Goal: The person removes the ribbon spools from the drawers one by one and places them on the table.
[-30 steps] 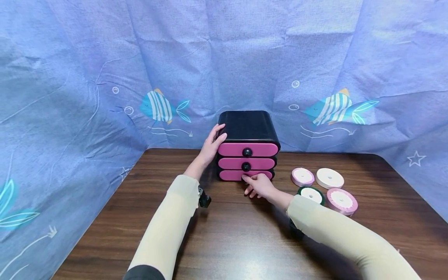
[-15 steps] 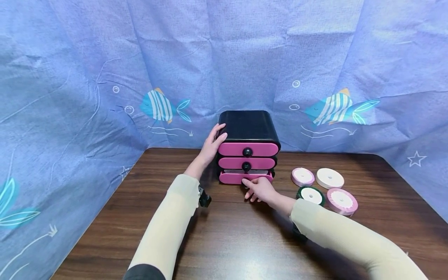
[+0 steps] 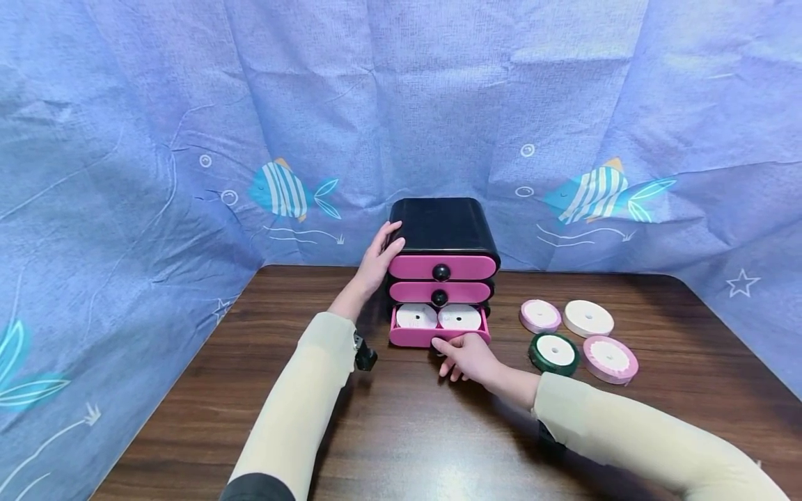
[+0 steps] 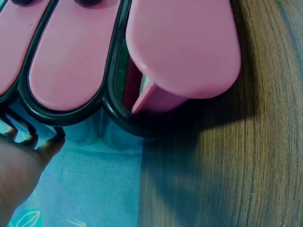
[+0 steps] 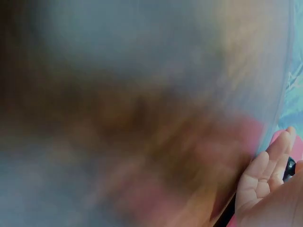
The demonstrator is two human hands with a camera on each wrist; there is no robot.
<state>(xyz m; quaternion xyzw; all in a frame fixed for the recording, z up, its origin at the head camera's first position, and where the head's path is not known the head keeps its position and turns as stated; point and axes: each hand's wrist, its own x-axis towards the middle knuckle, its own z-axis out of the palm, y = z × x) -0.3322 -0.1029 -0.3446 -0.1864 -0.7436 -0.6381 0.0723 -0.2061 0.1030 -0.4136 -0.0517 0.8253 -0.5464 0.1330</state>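
In the cabinet (image 3: 441,224); bottom drawer (image 3: 410,339) farther out; rolls (image 3: 406,316) more exposed

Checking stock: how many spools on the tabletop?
4 visible, right side: small pink spool, back left; white spool, back right; green spool, front left; larger pink spool, front right.

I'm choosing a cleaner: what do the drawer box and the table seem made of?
Drawer box: probably plastic, fairly glossy; smooth, evenly coloured faces and rounded corners.
Table: wood or wood-look laminate, slightly glossy; brown streaky grain and a bright reflection, though the look can't settle which.
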